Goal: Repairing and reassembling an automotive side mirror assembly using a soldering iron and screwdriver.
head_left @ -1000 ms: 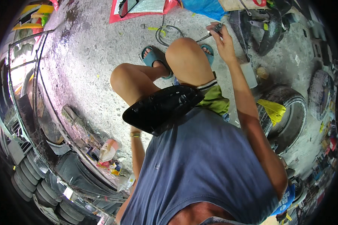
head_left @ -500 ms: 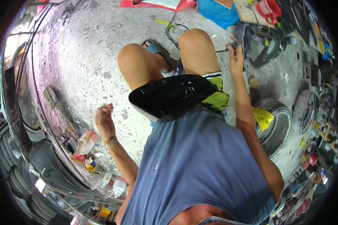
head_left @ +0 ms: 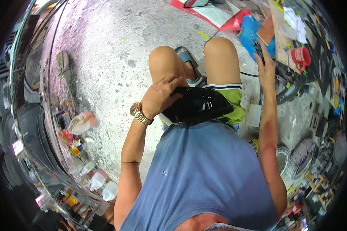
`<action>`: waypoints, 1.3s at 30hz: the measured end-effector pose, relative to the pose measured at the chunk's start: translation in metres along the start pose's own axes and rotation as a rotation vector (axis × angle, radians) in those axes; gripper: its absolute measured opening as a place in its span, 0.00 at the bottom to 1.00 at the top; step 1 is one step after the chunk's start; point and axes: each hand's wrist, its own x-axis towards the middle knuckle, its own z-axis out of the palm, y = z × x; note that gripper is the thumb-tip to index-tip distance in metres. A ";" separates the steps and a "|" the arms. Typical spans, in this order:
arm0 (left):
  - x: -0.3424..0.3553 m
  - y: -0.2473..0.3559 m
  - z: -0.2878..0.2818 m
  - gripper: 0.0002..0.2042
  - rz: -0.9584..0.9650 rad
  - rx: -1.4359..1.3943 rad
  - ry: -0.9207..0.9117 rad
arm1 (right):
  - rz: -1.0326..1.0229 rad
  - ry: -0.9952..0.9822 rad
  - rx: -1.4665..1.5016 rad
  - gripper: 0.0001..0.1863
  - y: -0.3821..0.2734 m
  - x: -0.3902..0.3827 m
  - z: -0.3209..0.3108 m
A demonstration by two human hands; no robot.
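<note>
A glossy black curved plastic panel (head_left: 200, 107) lies across my lap, over green shorts. At its left end my left hand (head_left: 160, 94) is closed round the edge, fingers against the thigh side and thumb along the panel. Out to the far right, my right hand (head_left: 266, 69) is closed on a slim black soldering iron (head_left: 257, 48), its thin metal tip pointing away from me. A dark cord (head_left: 248, 74) runs between my right knee and the right forearm. The right hand is above the edge of a blue cloth (head_left: 246, 32), apart from the panel.
A wooden board (head_left: 281, 38) and a red mug (head_left: 300, 58) are at the far right. Tires (head_left: 302, 158) stand on the concrete floor (head_left: 104, 50) at the right. Several plastic bottles (head_left: 98, 179) and a jug (head_left: 82, 122) line the left side.
My left hand has come in from the left and taken hold of the panel's end. My right hand has moved farther out, lifting the soldering iron near the blue cloth.
</note>
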 end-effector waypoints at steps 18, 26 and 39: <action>-0.180 -0.032 0.085 0.21 -0.301 -1.094 0.442 | -0.780 0.157 0.124 0.25 -0.109 0.138 0.035; -0.172 -0.062 0.136 0.23 -0.333 -1.420 0.583 | -0.794 0.043 0.040 0.21 -0.171 0.203 0.025; -0.140 -0.066 0.139 0.22 0.082 -1.820 0.535 | -0.751 0.057 -0.058 0.19 -0.102 0.173 -0.002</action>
